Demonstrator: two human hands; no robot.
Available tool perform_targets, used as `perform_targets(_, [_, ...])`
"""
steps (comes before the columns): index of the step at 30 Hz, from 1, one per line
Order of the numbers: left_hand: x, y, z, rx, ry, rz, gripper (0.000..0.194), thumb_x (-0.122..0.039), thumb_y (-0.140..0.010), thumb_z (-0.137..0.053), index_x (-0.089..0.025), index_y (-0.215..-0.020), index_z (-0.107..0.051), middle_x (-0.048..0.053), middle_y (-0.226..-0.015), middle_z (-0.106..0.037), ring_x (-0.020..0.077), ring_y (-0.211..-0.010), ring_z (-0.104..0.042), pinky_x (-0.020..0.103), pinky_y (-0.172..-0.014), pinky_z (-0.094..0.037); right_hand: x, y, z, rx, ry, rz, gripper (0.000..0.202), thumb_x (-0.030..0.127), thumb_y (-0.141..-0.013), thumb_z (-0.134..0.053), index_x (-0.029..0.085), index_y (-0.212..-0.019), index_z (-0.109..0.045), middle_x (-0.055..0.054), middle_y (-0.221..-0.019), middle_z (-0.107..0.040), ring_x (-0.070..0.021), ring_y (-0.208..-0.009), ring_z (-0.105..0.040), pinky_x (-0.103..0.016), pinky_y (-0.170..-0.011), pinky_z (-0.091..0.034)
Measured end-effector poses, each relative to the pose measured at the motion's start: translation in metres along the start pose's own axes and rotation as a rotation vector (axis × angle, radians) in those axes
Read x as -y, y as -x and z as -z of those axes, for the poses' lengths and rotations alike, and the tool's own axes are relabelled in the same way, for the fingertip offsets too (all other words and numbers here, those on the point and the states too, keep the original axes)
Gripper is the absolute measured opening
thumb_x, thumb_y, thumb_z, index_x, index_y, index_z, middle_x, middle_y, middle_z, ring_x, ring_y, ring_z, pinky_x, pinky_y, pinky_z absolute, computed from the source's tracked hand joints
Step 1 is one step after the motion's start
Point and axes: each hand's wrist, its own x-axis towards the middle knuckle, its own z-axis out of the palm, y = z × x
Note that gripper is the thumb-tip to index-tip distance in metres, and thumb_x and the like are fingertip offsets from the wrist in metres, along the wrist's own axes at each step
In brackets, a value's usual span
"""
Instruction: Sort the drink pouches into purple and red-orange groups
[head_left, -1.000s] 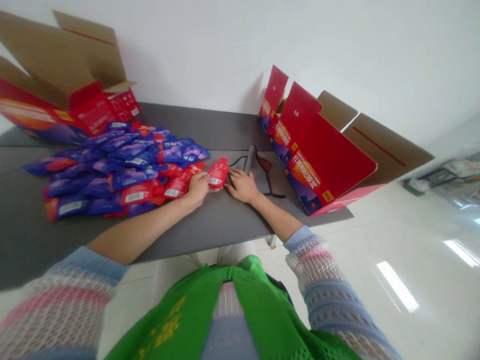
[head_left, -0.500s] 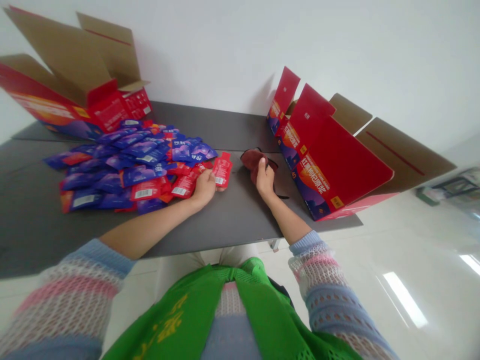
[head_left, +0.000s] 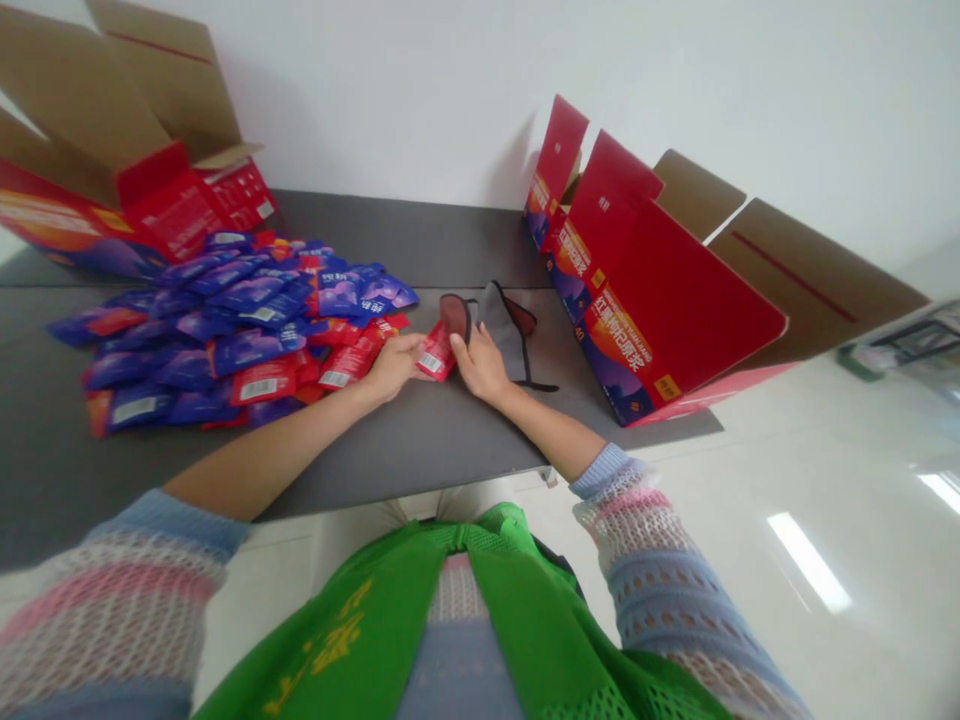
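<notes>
My left hand (head_left: 396, 366) pinches a small red sachet (head_left: 436, 358) with a white barcode label, just right of the pile. My right hand (head_left: 482, 366) grips a limp grey and dark-red piece with black edging (head_left: 502, 328), perhaps cloth; its exact kind is unclear. One dark-red end of it stands up by my right thumb and overlaps the sachet's right side. The rest of it spreads over the table to the right, with a black strip trailing toward me. Beside my left hand lies a heap of purple and red sachets (head_left: 251, 290).
On the left stands an open red carton (head_left: 172, 205) with raised brown flaps. Open red printed cartons (head_left: 637, 290) line the right side of the grey table (head_left: 450, 450). A white wall rises behind.
My right hand has moved left with the edged piece, up against the sachet. The piece has unfolded, showing its grey part. My left hand, still holding the sachet, has shifted slightly left.
</notes>
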Motion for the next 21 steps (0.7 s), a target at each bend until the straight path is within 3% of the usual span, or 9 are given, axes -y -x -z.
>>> perform_targets(3, [0.000, 0.003, -0.006, 0.026, 0.052, 0.025, 0.006, -0.013, -0.079, -0.059, -0.014, -0.074, -0.058, 0.001, -0.064, -0.062, 0.0171, -0.061, -0.066, 0.040, -0.070, -0.062, 0.001, -0.003, -0.002, 0.073, 0.010, 0.104, 0.061, 0.045, -0.106, -0.016, 0.014, -0.153, -0.041, -0.008, -0.156, -0.046, -0.0199, -0.156, -0.014, -0.046, -0.127, -0.009])
perform_targets(6, [-0.008, -0.003, -0.004, 0.013, 0.158, 0.122, 0.008, -0.008, -0.078, -0.054, -0.014, -0.075, -0.058, 0.002, -0.064, -0.064, 0.0184, -0.065, -0.068, 0.044, -0.076, -0.062, -0.002, -0.003, 0.002, 0.106, -0.016, 0.210, 0.058, 0.045, -0.106, -0.021, 0.017, -0.148, -0.050, -0.007, -0.150, -0.053, -0.0196, -0.157, -0.006, -0.052, -0.127, 0.001])
perform_targets(10, [-0.018, -0.011, 0.002, -0.088, 0.254, 0.229, 0.015, -0.011, -0.085, -0.049, -0.014, -0.082, -0.064, 0.007, -0.068, -0.068, 0.0192, -0.064, -0.068, 0.037, -0.069, -0.060, -0.005, -0.001, 0.011, 0.230, -0.046, 0.445, 0.057, 0.044, -0.106, -0.023, 0.015, -0.139, -0.060, -0.010, -0.143, -0.060, -0.0188, -0.155, -0.019, -0.050, -0.128, 0.000])
perform_targets(13, [-0.018, -0.012, 0.005, -0.088, 0.260, 0.230, 0.012, -0.013, -0.084, -0.055, -0.014, -0.079, -0.065, 0.006, -0.067, -0.068, 0.0175, -0.056, -0.064, 0.029, -0.057, -0.056, -0.002, 0.000, 0.019, 0.343, -0.054, 0.566, 0.055, 0.044, -0.106, -0.026, 0.015, -0.129, -0.067, -0.011, -0.139, -0.063, -0.0192, -0.148, -0.037, -0.048, -0.129, -0.001])
perform_targets(16, [-0.017, -0.012, 0.005, -0.051, 0.228, 0.217, 0.015, -0.009, -0.084, -0.054, -0.012, -0.083, -0.068, 0.007, -0.071, -0.070, 0.0158, -0.058, -0.065, 0.025, -0.056, -0.054, 0.001, 0.002, 0.027, 0.427, -0.047, 0.525, 0.057, 0.046, -0.106, -0.026, 0.018, -0.108, -0.075, -0.009, -0.126, -0.071, -0.0210, -0.132, -0.057, -0.047, -0.129, -0.003])
perform_targets(18, [-0.016, -0.012, 0.005, -0.026, 0.221, 0.200, 0.018, -0.007, -0.084, -0.051, -0.011, -0.087, -0.069, 0.009, -0.076, -0.072, 0.0164, -0.065, -0.067, 0.025, -0.061, -0.056, 0.000, 0.003, 0.031, 0.453, -0.030, 0.405, 0.065, 0.050, -0.106, -0.024, 0.019, -0.088, -0.077, -0.007, -0.099, -0.078, -0.0211, -0.120, -0.066, -0.043, -0.129, -0.013])
perform_targets(21, [-0.011, -0.010, 0.001, 0.000, 0.199, 0.139, 0.019, -0.003, -0.081, -0.054, -0.011, -0.092, -0.069, 0.009, -0.081, -0.073, 0.0169, -0.069, -0.069, 0.029, -0.068, -0.059, -0.014, -0.002, 0.035, 0.352, -0.084, 0.219, 0.077, 0.060, -0.103, -0.018, 0.020, -0.065, -0.070, -0.007, -0.066, -0.069, -0.0242, -0.112, -0.069, -0.041, -0.121, -0.031])
